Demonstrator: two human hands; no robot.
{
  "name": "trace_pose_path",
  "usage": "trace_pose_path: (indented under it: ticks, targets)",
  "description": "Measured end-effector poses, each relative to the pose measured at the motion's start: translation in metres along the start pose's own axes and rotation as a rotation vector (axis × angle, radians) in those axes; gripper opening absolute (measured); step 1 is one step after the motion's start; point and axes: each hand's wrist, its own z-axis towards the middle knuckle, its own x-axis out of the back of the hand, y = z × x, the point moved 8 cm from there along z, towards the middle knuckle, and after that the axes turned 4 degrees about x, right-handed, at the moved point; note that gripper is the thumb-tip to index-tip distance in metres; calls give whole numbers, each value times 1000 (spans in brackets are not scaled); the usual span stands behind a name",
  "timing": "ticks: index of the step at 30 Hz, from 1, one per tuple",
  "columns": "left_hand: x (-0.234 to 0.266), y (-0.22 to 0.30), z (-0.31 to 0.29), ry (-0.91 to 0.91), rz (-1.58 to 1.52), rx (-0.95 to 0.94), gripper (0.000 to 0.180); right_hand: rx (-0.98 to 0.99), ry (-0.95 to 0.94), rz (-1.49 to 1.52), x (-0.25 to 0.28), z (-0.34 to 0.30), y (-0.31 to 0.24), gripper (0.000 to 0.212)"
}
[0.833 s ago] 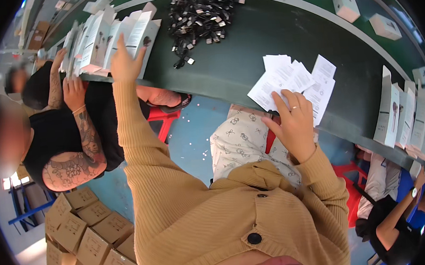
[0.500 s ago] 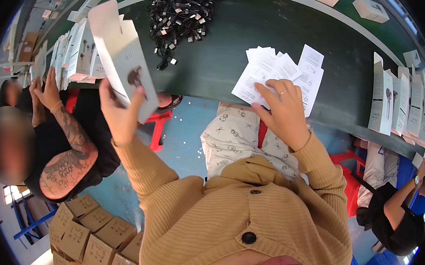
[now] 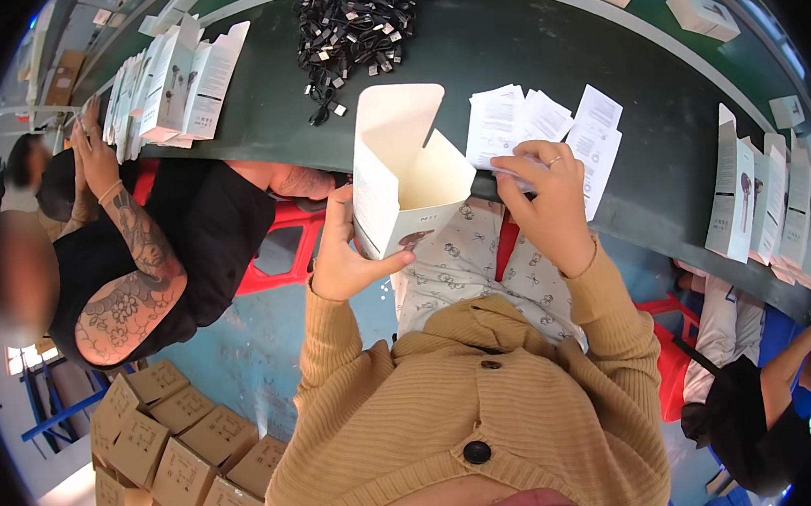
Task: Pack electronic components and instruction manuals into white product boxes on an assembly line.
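My left hand grips a white carton from its left side, thumb in front. The carton's top is open toward me, one flap stands up, and its pale inside shows. My right hand is over the printed paper leaflets at the table's front edge. Its thumb and index finger are bent together at the near edge of a leaflet; how many sheets they pinch is hidden. More leaflets lie fanned just to the right of that hand.
A heap of black cables lies on the dark green table. Cartons stand in rows at left and right. A co-worker's tattooed arm is at left. Brown boxes are stacked at lower left.
My left hand has brought the carton right and down, from the left edge to beside the leaflets, turning its open top into view. My right hand's fingers have drawn together at the leaflets' near edge.
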Motion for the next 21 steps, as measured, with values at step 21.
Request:
trace_pose_path:
  ticks: [21]
  targets:
    - [-56,7,2,-296,-123,100,91,-157,236,651,81,23,0,13]
